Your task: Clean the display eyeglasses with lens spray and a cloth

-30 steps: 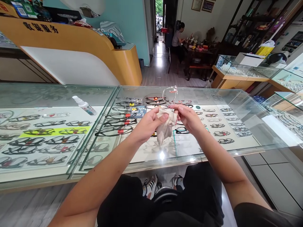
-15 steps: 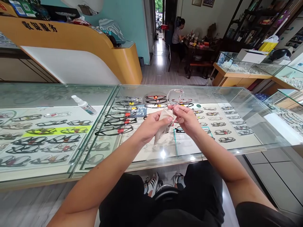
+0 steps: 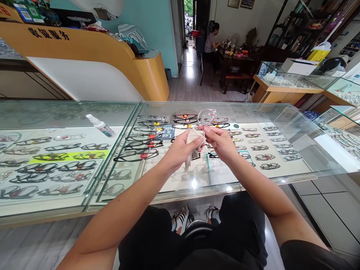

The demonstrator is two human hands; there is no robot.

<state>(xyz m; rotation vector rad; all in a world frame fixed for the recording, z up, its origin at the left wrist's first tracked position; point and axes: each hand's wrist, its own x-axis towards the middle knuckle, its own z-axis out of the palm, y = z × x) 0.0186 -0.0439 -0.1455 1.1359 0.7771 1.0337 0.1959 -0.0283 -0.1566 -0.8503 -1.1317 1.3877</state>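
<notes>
Both hands meet above a glass display counter (image 3: 281, 176). My left hand (image 3: 180, 148) is closed on a beige cleaning cloth (image 3: 193, 144), which hangs down from its fingers. My right hand (image 3: 221, 141) pinches a pair of thin pink-rimmed glasses (image 3: 207, 115), whose lenses stick up just past my fingertips. The cloth is pressed against the lower part of the glasses between the two hands.
A white spray bottle (image 3: 99, 126) lies on the glass to the left. Several eyeglass frames (image 3: 135, 154) are laid out under the glass. An orange service desk (image 3: 84, 56) stands behind. A person (image 3: 210, 41) sits at a far table. More glass cases (image 3: 295, 84) stand at right.
The glasses have tilted down and flatter toward the counter. The cloth is bunched tighter in my left hand, and both hands sit slightly closer together.
</notes>
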